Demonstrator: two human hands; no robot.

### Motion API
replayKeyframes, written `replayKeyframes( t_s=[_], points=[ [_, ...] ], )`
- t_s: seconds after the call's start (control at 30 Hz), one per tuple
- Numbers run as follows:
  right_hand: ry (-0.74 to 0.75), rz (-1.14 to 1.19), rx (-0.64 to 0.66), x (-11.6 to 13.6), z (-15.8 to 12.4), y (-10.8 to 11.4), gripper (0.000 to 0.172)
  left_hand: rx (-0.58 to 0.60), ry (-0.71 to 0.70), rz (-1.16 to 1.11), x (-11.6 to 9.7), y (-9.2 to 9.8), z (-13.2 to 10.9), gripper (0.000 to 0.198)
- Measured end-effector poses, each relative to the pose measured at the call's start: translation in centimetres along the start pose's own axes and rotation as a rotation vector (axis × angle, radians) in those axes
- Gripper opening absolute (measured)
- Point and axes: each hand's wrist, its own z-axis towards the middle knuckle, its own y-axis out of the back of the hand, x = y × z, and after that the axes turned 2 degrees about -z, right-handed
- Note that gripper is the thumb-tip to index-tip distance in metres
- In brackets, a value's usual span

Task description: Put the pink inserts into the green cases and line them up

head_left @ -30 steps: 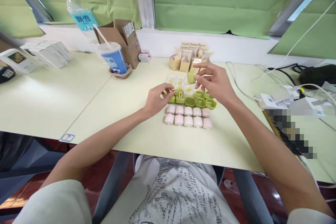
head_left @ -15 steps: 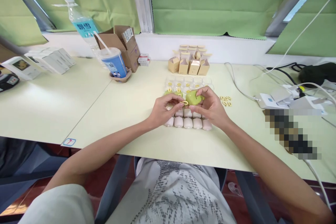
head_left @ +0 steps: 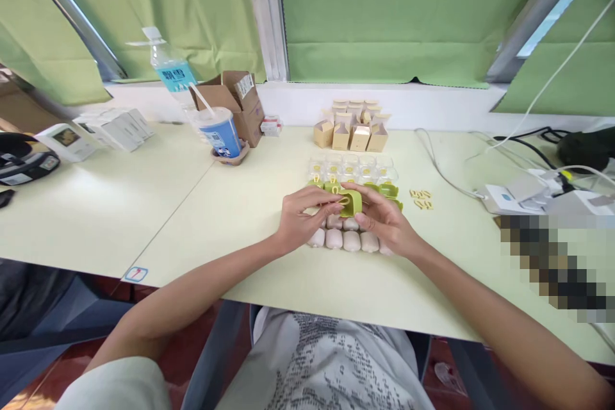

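Note:
My right hand [head_left: 390, 225] grips a small hollow green shell [head_left: 356, 204], its open side turned towards my left hand. Pinched in the fingertips of my left hand [head_left: 303, 216] is a small yellow loop [head_left: 344, 201], at the shell's opening. Whether the loop passes through the shell is too small to tell. Just below my hands stand rows of rounded whitish cases [head_left: 352, 241], partly covered by my fingers. Behind them are more green shells [head_left: 388, 190], and the ones on the left have yellow loops on them. Several loose yellow loops [head_left: 421, 198] lie to the right.
Clear plastic pieces [head_left: 350, 165] with yellow dots and open small cartons [head_left: 359, 137] stand farther back. On the left are a blue cup [head_left: 225, 139], a bottle [head_left: 173, 73] and a cardboard box [head_left: 247, 116]. A power strip [head_left: 509, 200] with cables lies right.
The green shell has been turned so its hollow side shows, and the yellow loop now sits at its opening. The camera view has tilted up slightly.

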Motion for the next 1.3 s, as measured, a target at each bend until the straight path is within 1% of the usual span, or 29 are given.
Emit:
replayKeyframes(
  t_s=[0.17, 0.23, 0.4, 0.5, 0.73, 0.93, 1.13, 1.2, 1.3],
  points=[
    [0.011, 0.004, 0.031, 0.2, -0.1, -0.2, 0.052, 0.036, -0.157, 0.062, 0.7, 0.0, -0.1, 0.012],
    [0.005, -0.005, 0.034, 0.3, -0.2, -0.2, 0.052, 0.033, -0.189, 0.093, 0.9, -0.1, -0.2, 0.011],
    [-0.006, -0.033, 0.021, 0.2, -0.4, -0.4, 0.052, -0.019, -0.251, 0.099, 1.2, -0.3, -0.5, 0.007],
    [-0.005, -0.050, 0.009, 0.3, -0.5, -0.5, 0.050, -0.047, -0.281, 0.117, 1.4, -0.4, -0.6, 0.008],
    [0.000, -0.110, -0.048, 0.0, -0.6, -0.3, 0.051, 0.042, -0.207, 0.053, 1.5, -0.4, -0.7, 0.009],
    [0.008, -0.112, -0.039, 0.2, -0.7, -0.3, 0.053, 0.105, -0.142, 0.008, 1.4, -0.1, -0.3, 0.008],
    [0.067, -0.176, -0.051, 0.0, -0.6, -0.5, 0.054, 0.127, -0.107, -0.039, 1.3, 0.3, -0.1, 0.009],
    [0.080, -0.198, -0.063, -0.1, -0.6, -0.6, 0.057, 0.122, -0.043, -0.068, 1.2, 0.2, -0.2, 0.011],
    [0.125, -0.289, -0.091, -0.3, -0.6, -0.8, 0.062, 0.082, 0.124, -0.129, 0.6, 0.0, -0.5, 0.013]
  ],
)
